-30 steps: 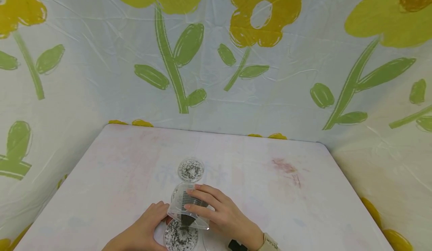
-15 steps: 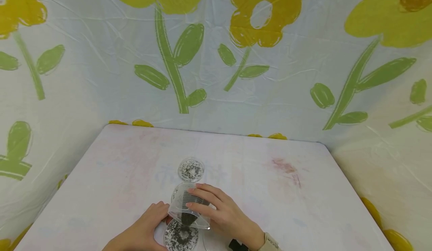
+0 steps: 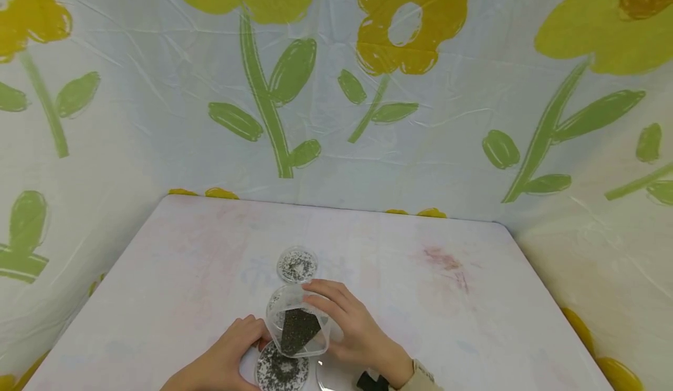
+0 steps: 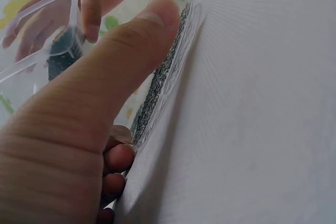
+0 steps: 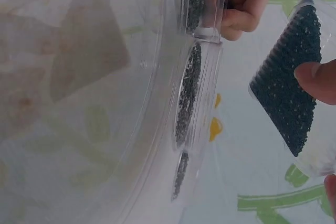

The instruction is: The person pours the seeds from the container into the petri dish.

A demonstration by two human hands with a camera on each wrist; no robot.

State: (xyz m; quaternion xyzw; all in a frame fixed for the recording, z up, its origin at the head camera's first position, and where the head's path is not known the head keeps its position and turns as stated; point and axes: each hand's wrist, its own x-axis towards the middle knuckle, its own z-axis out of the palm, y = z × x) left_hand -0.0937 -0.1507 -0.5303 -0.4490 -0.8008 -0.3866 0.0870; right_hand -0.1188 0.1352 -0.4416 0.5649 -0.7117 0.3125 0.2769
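Observation:
My right hand [image 3: 363, 335] holds a clear plastic tub [image 3: 274, 329] with a heap of dark granules [image 3: 299, 329] in it, tilted over the near petri dish [image 3: 308, 373]. In the right wrist view, the thumb [image 5: 317, 80] presses the tub's wall beside the granules. My left hand [image 3: 223, 353] grips that near dish at its left side, the thumb [image 4: 144, 30] over its edge in the left wrist view. Dark granules are spread in the dish, with a paler spot in the middle. Behind it, a second dish [image 3: 270, 302] is partly hidden by the tub.
A third petri dish [image 3: 279, 262] with sparser dark granules stands farther back, in line with the others. A clear curved rim [image 3: 319, 379] shows right of the near dish, beside a small black object [image 3: 372, 381] by my right wrist. Flower-printed cloth [image 3: 336, 163] surrounds the table.
My right hand has tipped the tub back from its steeper pour, so its mouth and the granules inside show more. The near dish looks darker with granules than a second ago. My left hand stays.

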